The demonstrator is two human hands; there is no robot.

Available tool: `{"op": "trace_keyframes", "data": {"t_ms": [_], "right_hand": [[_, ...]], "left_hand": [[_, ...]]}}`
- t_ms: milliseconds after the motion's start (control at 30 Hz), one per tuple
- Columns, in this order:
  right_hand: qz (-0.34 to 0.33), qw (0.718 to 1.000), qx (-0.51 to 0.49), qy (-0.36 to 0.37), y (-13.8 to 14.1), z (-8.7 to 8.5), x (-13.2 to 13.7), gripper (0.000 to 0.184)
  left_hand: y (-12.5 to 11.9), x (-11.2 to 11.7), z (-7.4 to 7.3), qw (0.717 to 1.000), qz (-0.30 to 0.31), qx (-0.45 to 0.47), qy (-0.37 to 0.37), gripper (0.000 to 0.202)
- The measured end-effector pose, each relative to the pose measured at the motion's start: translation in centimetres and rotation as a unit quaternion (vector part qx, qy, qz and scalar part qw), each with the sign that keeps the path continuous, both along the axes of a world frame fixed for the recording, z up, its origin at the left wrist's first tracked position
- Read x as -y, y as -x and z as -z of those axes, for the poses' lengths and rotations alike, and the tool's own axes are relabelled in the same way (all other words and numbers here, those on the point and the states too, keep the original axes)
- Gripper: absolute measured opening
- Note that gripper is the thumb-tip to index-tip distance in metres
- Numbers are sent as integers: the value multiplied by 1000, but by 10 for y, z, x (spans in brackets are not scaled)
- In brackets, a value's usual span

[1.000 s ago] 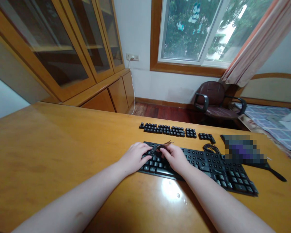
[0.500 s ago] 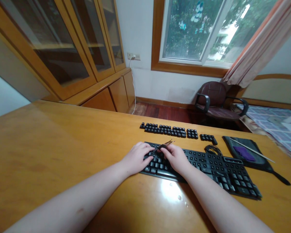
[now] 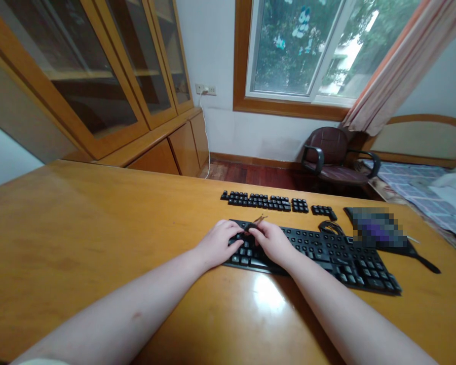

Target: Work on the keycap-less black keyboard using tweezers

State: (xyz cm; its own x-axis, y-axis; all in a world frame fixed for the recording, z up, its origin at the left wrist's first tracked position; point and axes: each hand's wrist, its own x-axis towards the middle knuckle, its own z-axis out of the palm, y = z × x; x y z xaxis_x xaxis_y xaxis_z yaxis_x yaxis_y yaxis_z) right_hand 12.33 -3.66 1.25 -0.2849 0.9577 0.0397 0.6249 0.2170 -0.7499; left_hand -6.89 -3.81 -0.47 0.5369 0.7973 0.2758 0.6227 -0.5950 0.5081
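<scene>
A black keyboard (image 3: 327,256) lies on the wooden desk (image 3: 99,238). My left hand (image 3: 216,244) rests on its left end, fingers curled over the keys. My right hand (image 3: 273,242) sits just to the right, pinching a thin brown tool (image 3: 259,220) whose tip points down at the keys near the keyboard's upper left. Rows of loose black keycaps (image 3: 268,201) lie in a line behind the keyboard.
A coiled black cable (image 3: 329,226) sits behind the keyboard. A dark pouch (image 3: 380,230) with a purple item lies at the right. Beyond the desk stand a wooden cabinet (image 3: 110,86), a brown armchair (image 3: 334,157) and a bed (image 3: 425,187) under the window.
Both hands stay on the keyboard's left end. The tool in my right hand has tipped lower toward the keys; the view shifted slightly.
</scene>
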Motion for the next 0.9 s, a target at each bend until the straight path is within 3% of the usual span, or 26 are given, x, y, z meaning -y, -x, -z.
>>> {"op": "trace_keyframes", "data": {"t_ms": [167,300,367,767,900], "right_hand": [[-68,986,90,-125,4,-1,-5,20],[-168,954,99,-229,4,3,1,18],[-185,942,99,-261,5,5,4,18],[-115,938,87,-316,7,14,10,19],[-57,945,76,-312,7,14,11,23]], "left_hand": [[2,-2,3,1000,4,20,6,23],[2,-3,4,999,16,33,14,18],[1,-2,4,999,17,38,13,17],[-6,1,0,998,17,55,4,18],[-7,2,2,999,-8,52,13,16]]}}
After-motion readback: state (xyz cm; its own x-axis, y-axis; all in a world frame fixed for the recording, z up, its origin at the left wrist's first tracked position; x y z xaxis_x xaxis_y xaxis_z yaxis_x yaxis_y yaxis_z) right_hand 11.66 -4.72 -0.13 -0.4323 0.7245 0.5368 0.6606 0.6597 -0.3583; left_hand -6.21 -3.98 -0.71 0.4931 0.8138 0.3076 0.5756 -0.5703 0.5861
